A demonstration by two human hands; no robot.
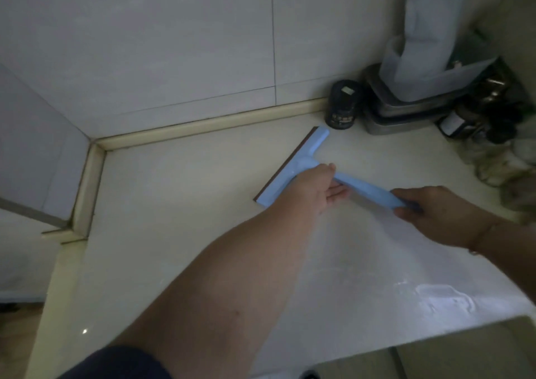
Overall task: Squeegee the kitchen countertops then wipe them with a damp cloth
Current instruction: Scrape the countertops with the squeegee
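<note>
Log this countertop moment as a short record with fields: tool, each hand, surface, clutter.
tool: light blue squeegee, dark blade edge down on the countertop
left hand: left hand holds the handle near the head
right hand: right hand grips the handle's end
surface: pale countertop, wet patch near the front edge
clutter: black jar by the wall, stacked containers in the far right corner
cloth: crumpled cloth at the right edge, untouched
</note>
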